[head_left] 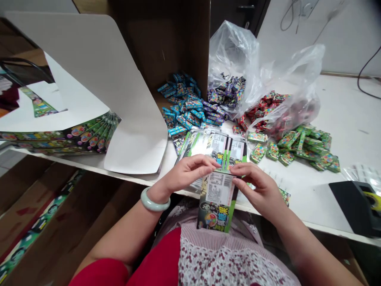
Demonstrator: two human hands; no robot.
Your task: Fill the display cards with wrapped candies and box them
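A flat printed candy bag hangs over the table's front edge, just above my lap. My left hand pinches its top edge near the left corner. At the right of that same edge, my right hand grips it between thumb and fingers. Whether the bag's mouth is parted cannot be made out. Just beyond my fingers lies a stack of similar bags, glossy and partly overlapping. Small green candy boxes lie to the right of the stack, and blue candy boxes are heaped to its upper left.
Purple boxes spill from a clear plastic bag. Red boxes lie by another clear bag. Folded white-backed display cards stand at left. A black tape dispenser sits at the right edge, and a cardboard box behind.
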